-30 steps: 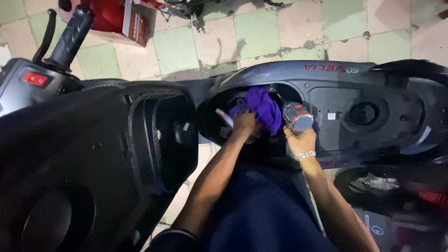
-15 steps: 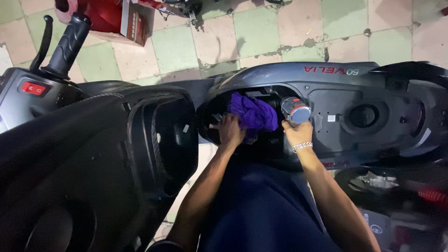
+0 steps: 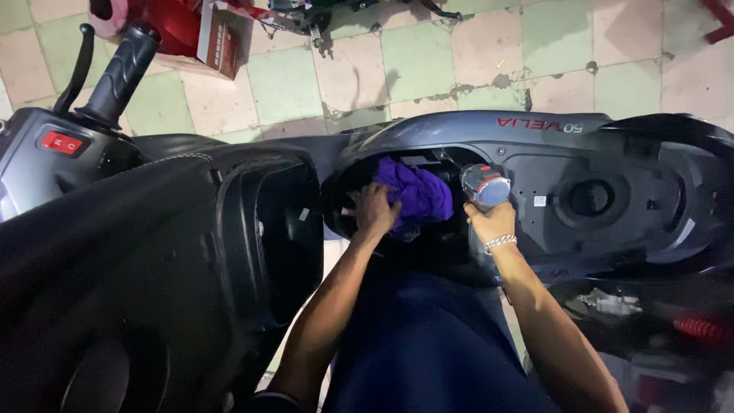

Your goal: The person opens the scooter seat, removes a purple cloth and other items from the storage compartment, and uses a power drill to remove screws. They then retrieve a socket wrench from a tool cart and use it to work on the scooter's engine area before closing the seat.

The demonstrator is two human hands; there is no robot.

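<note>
I look down at a dark scooter (image 3: 627, 145) with its seat (image 3: 115, 291) raised. Inside the open under-seat compartment lies a crumpled purple cloth (image 3: 417, 191). My left hand (image 3: 373, 210) reaches into the compartment, fingers resting against the cloth's left side. My right hand (image 3: 493, 222), with a silver bracelet on the wrist, grips a small round grey and red part (image 3: 484, 186) just right of the cloth. The bottom of the compartment is hidden in shadow.
The handlebar grip and brake lever (image 3: 115, 73) stand at upper left, above a red switch (image 3: 61, 142). A red box (image 3: 218, 38) sits on the green and pink tiled floor (image 3: 459, 53). A round filler opening (image 3: 589, 197) lies right of the compartment.
My left hand slid from the middle of the purple cloth to its left edge. The cloth shifted slightly right. My right hand kept its grip on the round part.
</note>
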